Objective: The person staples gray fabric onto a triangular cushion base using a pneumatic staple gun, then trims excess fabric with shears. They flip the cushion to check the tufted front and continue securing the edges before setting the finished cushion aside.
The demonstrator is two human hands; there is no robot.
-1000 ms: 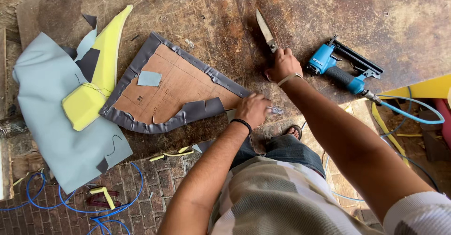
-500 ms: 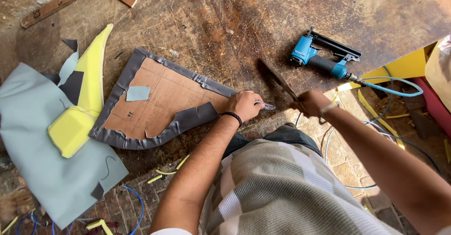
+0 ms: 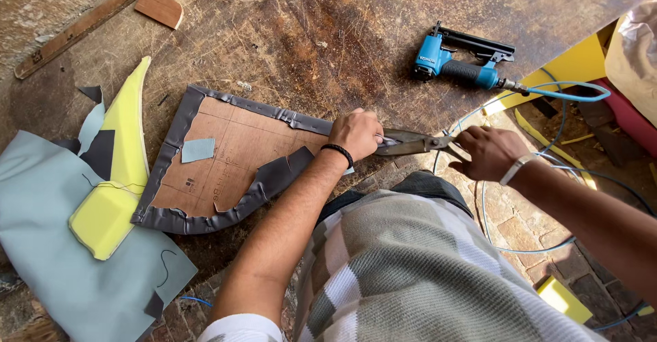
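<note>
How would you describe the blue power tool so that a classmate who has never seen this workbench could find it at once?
Start from the big, scuffed brown workbench and look to its far right part, near the yellow edge. There lies the staple gun, untouched beyond the right hand that holds the scissors. It is the only bright blue tool with a black top, and a light blue hose trails from its handle.

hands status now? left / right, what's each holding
Left hand: closed, pinching the grey covering at the edge of the board panel.
Right hand: closed on the handles of the scissors.
</note>
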